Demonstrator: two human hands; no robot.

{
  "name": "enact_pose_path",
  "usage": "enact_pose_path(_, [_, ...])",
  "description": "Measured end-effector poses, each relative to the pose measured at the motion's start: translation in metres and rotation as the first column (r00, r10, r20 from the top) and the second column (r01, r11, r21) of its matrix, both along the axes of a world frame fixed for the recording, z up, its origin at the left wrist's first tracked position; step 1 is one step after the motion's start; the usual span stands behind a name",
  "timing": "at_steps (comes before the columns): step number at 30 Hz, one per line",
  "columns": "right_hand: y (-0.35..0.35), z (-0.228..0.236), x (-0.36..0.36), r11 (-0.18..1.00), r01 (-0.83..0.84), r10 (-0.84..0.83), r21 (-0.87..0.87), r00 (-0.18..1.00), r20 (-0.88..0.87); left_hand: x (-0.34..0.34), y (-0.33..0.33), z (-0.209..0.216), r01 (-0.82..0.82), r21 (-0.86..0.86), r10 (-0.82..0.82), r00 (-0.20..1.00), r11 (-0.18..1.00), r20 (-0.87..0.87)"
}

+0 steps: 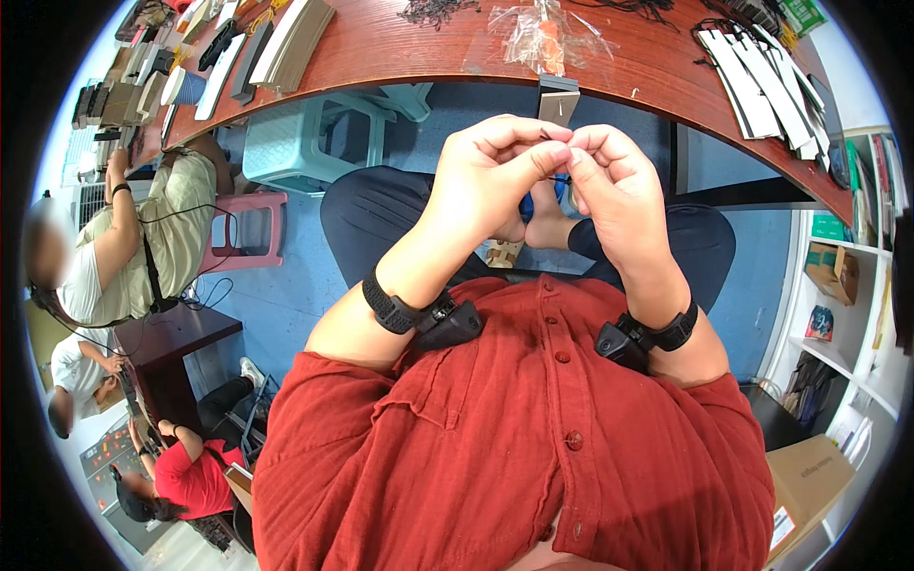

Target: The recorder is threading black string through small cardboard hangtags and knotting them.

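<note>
My left hand (490, 176) and my right hand (619, 186) meet in front of me, just off the table's near edge. Thumb and fingertips are pinched together on both sides. A thin black cord (560, 178) shows in short bits at the fingertips; most of it is hidden by the fingers. Directly beyond the hands, a small grey-beige block (559, 107) juts out at the table edge. Clear plastic wrap (509, 38) lies crumpled behind it, around an orange item (549, 46).
The reddish-brown table (390, 48) holds loose black cords (433, 9), a stack of beige strips (290, 46) and black-and-white strips (757, 81). Teal stools (300, 143) stand underneath. Other people sit at left, one in pale trousers (181, 219). A cardboard box (809, 485) is at right.
</note>
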State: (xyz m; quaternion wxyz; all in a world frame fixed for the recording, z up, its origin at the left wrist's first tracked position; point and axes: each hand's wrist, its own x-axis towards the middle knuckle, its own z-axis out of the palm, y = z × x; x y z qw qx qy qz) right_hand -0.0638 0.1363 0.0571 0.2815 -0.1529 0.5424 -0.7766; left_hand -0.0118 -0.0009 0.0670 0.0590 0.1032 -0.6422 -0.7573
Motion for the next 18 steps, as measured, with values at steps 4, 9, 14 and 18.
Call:
enact_pose_path(4, [-0.001, -0.001, 0.000, 0.999, -0.012, 0.010, 0.035, 0.999, 0.054, 0.001, 0.001, -0.005, -0.024, 0.204, 0.021, 1.000, 0.979, 0.017])
enact_pose_path(9, [-0.003, -0.002, 0.002, 1.000, -0.006, 0.006, -0.002, 0.991, 0.134, 0.000, 0.002, -0.013, -0.060, 0.180, 0.067, 0.997, 0.982, -0.031])
enact_pose_path(14, [-0.004, -0.005, 0.003, 0.998, -0.059, 0.058, -0.001, 0.978, 0.200, -0.002, -0.003, -0.020, -0.098, -0.046, 0.095, 0.994, 0.994, -0.063])
enact_pose_path(18, [0.001, -0.006, -0.004, 0.979, 0.020, 0.013, 0.204, 0.987, -0.158, 0.000, -0.004, -0.019, -0.111, -0.444, 0.049, 0.988, 0.889, -0.150])
